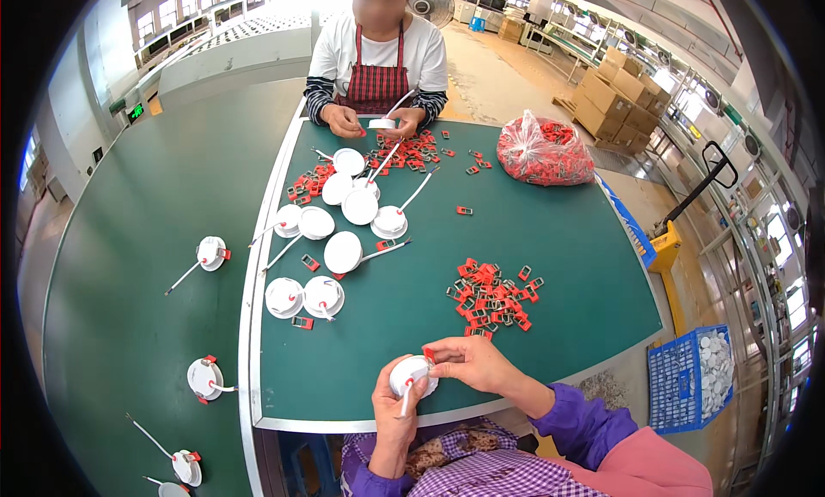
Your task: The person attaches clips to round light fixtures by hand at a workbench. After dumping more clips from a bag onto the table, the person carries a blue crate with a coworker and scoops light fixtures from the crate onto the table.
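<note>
The left hand (391, 401) grips a white round fixture (407, 373) above the near edge of the green table (567, 239); the right hand (473, 363) pinches a red clip (429, 354) at the fixture's side. Beyond lies a pile of loose clips (491, 301), with grouped white fixtures (343, 252) farther left. At the far edge, a co-worker (421, 52) holds another fixture (381, 124).

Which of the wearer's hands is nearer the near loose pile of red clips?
Right. The right hand is just below the red clip pile in the picture; the left hand is farther off, down and left of it, holding the white round fixture.
</note>
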Tool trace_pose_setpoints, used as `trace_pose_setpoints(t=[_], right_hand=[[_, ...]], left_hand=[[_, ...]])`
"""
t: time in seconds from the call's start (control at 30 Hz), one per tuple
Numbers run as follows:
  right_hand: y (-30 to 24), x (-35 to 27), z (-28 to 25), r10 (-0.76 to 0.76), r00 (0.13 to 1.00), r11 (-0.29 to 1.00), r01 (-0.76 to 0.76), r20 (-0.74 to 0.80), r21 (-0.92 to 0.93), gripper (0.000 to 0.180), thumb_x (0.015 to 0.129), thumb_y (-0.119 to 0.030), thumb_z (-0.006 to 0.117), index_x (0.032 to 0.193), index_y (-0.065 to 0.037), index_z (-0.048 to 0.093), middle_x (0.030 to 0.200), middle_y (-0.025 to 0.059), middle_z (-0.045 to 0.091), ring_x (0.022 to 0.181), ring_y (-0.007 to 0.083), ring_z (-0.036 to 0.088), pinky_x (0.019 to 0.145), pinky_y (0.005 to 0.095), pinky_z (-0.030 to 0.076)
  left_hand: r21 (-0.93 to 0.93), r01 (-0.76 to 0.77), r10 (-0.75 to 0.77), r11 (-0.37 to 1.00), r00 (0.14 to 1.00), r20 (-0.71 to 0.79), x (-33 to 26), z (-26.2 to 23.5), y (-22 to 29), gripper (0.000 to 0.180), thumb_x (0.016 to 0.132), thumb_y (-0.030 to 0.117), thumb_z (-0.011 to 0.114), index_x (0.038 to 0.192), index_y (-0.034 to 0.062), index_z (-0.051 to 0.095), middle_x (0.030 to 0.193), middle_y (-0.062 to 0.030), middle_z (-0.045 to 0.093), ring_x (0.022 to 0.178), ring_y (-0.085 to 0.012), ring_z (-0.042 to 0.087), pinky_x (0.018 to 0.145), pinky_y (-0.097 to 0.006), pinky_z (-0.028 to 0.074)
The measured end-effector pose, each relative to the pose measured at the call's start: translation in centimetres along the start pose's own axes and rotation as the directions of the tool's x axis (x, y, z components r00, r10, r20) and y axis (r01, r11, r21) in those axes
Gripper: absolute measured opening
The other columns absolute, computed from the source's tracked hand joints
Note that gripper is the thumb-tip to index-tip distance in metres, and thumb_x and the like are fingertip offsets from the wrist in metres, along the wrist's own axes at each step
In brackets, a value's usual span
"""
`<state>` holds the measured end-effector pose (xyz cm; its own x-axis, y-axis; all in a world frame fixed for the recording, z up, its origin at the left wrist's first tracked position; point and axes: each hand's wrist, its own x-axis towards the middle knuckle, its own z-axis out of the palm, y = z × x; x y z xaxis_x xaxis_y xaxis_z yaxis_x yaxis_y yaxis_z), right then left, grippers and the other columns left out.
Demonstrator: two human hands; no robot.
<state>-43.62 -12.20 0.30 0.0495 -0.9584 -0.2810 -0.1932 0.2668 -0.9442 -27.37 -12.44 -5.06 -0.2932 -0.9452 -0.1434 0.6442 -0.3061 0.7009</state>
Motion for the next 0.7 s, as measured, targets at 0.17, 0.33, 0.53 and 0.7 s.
trace_pose_setpoints(t=[0.17, 0.33, 0.53, 0.7], right_hand=[[2.4, -0.4, 1.2, -0.197, 0.967, 0.968, 0.218, -0.162, 0.127, 0.038, 0.087, -0.008, 0.065, 0.122, 0.004, 0.056, 0.106, 0.0116, 0.066, 0.093, 0.0141, 0.063, 0.085, 0.0275, 0.049], [5.9, -0.4, 2.2, -0.369, 0.903, 0.885, 0.413, -0.217, 0.215, 0.038, 0.091, -0.015, 0.062, 0.124, 0.003, 0.054, 0.110, 0.0102, 0.064, 0.098, 0.0126, 0.060, 0.087, 0.0264, 0.048], [5.4, -0.6, 2.0, -0.317, 0.917, 0.882, 0.379, -0.241, 0.281, 0.035, 0.092, -0.015, 0.061, 0.122, 0.003, 0.055, 0.111, 0.0112, 0.065, 0.100, 0.0133, 0.060, 0.088, 0.0269, 0.047], [5.4, -0.7, 1.9, -0.313, 0.917, 0.883, 0.376, -0.245, 0.279, 0.035, 0.092, -0.015, 0.061, 0.120, 0.004, 0.055, 0.108, 0.0114, 0.065, 0.097, 0.0130, 0.061, 0.085, 0.0264, 0.049]], left_hand=[[-0.099, 0.083, -0.083, 0.992, 0.997, -0.004, 0.2, 0.6, 0.3, 0.043, 0.081, -0.005, 0.067, 0.119, 0.0011, 0.049, 0.107, -0.0096, 0.061, 0.098, -0.0176, 0.061, 0.088, -0.031, 0.051], [-0.070, 0.049, -0.052, 0.996, 0.998, -0.034, 0.1, 0.6, 0.2, 0.039, 0.081, -0.006, 0.065, 0.116, 0.0011, 0.049, 0.106, -0.0109, 0.062, 0.097, -0.0186, 0.062, 0.087, -0.032, 0.051], [-0.006, 0.046, -0.046, 0.999, 0.999, -0.017, 0.4, 0.8, 0.1, 0.042, 0.080, -0.002, 0.068, 0.116, 0.0027, 0.048, 0.106, -0.0101, 0.061, 0.097, -0.0192, 0.062, 0.087, -0.033, 0.052], [0.021, 0.037, -0.036, 0.999, 0.999, -0.020, 0.3, 1.0, 0.0, 0.046, 0.079, 0.002, 0.071, 0.118, 0.0036, 0.046, 0.107, -0.0094, 0.060, 0.099, -0.0194, 0.061, 0.088, -0.034, 0.051]])
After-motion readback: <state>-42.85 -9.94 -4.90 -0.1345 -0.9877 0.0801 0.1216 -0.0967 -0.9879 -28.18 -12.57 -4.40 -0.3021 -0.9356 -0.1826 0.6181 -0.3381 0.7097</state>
